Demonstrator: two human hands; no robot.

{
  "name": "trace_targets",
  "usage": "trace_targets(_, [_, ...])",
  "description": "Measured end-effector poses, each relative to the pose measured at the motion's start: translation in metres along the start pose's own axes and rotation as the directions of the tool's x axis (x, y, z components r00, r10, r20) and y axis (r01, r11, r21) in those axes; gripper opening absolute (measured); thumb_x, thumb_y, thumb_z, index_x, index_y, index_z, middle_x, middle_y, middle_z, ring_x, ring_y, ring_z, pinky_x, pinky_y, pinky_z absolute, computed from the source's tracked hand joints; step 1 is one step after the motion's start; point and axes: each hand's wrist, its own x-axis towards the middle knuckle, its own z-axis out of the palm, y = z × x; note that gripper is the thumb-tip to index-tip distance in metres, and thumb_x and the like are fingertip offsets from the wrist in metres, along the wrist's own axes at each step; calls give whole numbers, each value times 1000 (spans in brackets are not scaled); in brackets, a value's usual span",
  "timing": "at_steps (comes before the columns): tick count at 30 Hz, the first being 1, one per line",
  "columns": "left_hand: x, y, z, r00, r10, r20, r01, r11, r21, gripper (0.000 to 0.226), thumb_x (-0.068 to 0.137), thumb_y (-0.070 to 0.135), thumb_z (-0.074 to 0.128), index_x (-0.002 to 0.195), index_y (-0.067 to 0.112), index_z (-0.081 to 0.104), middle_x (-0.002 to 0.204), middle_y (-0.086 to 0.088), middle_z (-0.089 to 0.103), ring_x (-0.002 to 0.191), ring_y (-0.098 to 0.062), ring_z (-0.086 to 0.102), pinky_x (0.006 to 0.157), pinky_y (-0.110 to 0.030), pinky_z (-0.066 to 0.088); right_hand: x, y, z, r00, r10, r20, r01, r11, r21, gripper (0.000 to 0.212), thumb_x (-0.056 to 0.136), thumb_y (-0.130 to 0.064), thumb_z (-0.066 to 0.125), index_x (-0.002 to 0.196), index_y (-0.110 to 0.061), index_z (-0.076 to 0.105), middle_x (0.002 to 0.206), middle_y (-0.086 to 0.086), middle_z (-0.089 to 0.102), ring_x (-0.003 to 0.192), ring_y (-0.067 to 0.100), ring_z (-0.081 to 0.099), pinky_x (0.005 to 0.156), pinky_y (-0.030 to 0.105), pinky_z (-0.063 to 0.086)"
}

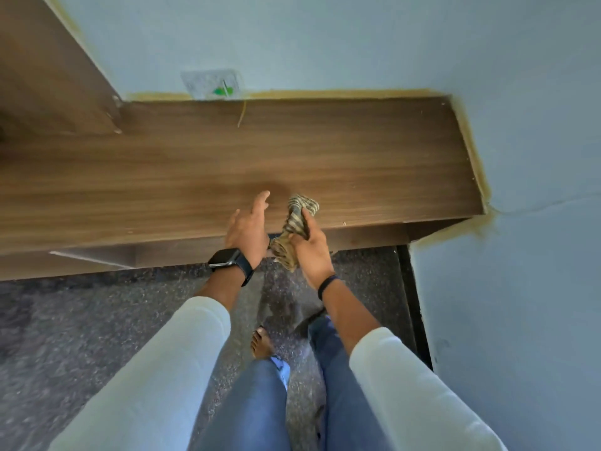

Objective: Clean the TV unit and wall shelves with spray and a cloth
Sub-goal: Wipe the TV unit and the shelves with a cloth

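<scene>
Stretching across the middle of the frame from the left edge to the right, the wooden TV unit (195, 164) lay with its long top running side to side against the pale blue wall (357, 43). A vertical wooden panel (45, 66) rose from it at the upper left, and yellowish tape edged the joint between wood and wall. Below the unit, the speckled grey floor (65, 336) filled the lower left. Two white sleeves reached up from the bottom of the frame, with blue jeans and one bare foot (261, 345) between them.

At centre frame the right hand (310, 249) gripped the striped cloth (292, 229) — bunched into a twisted roll, its long axis running from lower left to upper right, the upper end over the front part of the unit's top and the lower end hanging past the front edge. The left hand (248, 231), fingers spread and relaxed, hovered just beside the cloth and held nothing. A black smartwatch (227, 258) sat on the left wrist — a thin dark band (327, 284) on the right. A small wall plate (213, 84) with a green mark sat at the back edge.
</scene>
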Motion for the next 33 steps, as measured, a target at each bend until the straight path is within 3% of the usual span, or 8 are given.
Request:
trace_targets(3, [-6, 22, -49, 996, 38, -76, -46, 993, -107, 70, 80, -15, 45, 141, 17, 33, 129, -6, 56, 108, -28, 57, 88, -38, 48, -27, -43, 5, 998, -58, 12, 55, 983, 175, 59, 91, 9, 44, 145, -13, 37, 137, 13, 53, 115, 28, 58, 97, 40, 50])
trace_targets(11, [-7, 85, -187, 910, 139, -392, -223, 958, -178, 51, 89, -2, 49, 136, 17, 41, 118, -3, 59, 103, -18, 59, 87, -34, 51, -94, -162, 12, 961, -237, 140, 118, 814, 569, 45, 91, 8, 37, 133, -2, 48, 127, 28, 56, 104, 36, 62, 84, 46, 56])
trace_targets(15, [3, 110, -243, 812, 219, -541, -352, 923, -154, 46, 87, -2, 52, 130, 14, 47, 107, -5, 59, 98, -23, 57, 84, -39, 49, -112, -211, 16, 924, -340, 174, 162, 762, 627, 45, 86, -3, 43, 131, -3, 51, 132, 28, 52, 124, 49, 46, 100, 68, 35])
trace_targets(19, [16, 130, -286, 773, 258, -580, -392, 912, -117, 46, 89, 4, 52, 132, 21, 44, 108, 2, 58, 99, -16, 55, 83, -29, 47, -124, -266, 13, 870, -446, 210, 224, 737, 638, 40, 94, -2, 31, 127, -3, 54, 125, 25, 60, 108, 41, 59, 86, 54, 52])
trace_targets(22, [32, 140, -307, 755, 281, -592, -406, 910, -86, 47, 90, 8, 53, 133, 24, 43, 110, 5, 58, 101, -13, 54, 83, -19, 41, -119, -303, 11, 826, -532, 187, 319, 714, 623, 38, 96, -2, 31, 123, -6, 57, 120, 23, 63, 107, 39, 61, 93, 53, 49])
trace_targets(25, [54, 149, -325, 740, 265, -619, -390, 918, -73, 51, 89, 7, 56, 135, 23, 41, 112, 3, 60, 101, -15, 56, 85, -25, 45, -100, -341, 11, 796, -589, 137, 437, 717, 543, 35, 95, -7, 37, 123, -13, 59, 121, 21, 63, 113, 42, 58, 96, 58, 46])
trace_targets(28, [76, 153, -338, 740, 263, -619, -349, 937, -19, 54, 87, 8, 59, 136, 21, 40, 113, 1, 61, 103, -19, 59, 89, -39, 48, -85, -381, 11, 724, -687, 63, 645, 707, 288, 32, 98, -9, 39, 118, -23, 60, 111, 7, 67, 101, 25, 64, 81, 40, 56])
trace_targets(33, [111, 149, -352, 809, 176, -562, -144, 984, 100, 63, 87, 14, 61, 141, 21, 29, 122, 4, 59, 112, -16, 56, 101, -33, 34, -36, -433, 26, 466, -867, 179, 869, 409, -280, 43, 99, -14, 39, 141, -21, 43, 124, -10, 52, 109, 7, 51, 88, 13, 36])
